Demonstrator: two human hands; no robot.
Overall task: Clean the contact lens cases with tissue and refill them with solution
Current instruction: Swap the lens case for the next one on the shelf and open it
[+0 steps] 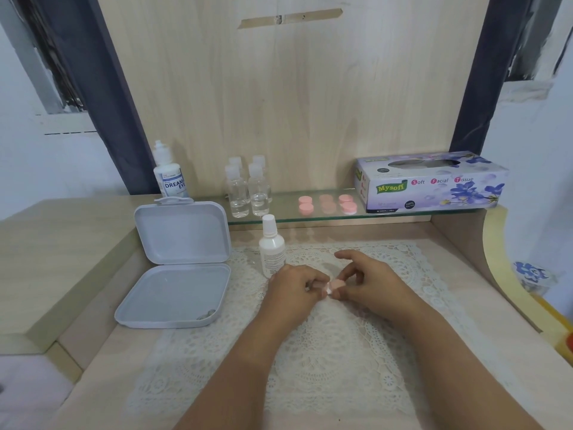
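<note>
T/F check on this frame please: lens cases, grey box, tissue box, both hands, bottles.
1. Both hands pinch one small pink contact lens case over the white lace mat. True: left hand, right hand.
2. The grey plastic hinged box is closed. False: its lid stands open.
3. The purple floral tissue box sits on the glass shelf. True.
4. The small white capped bottle lies on its side. False: it stands upright.
5. Four small clear bottles stand on the shelf. True.
</note>
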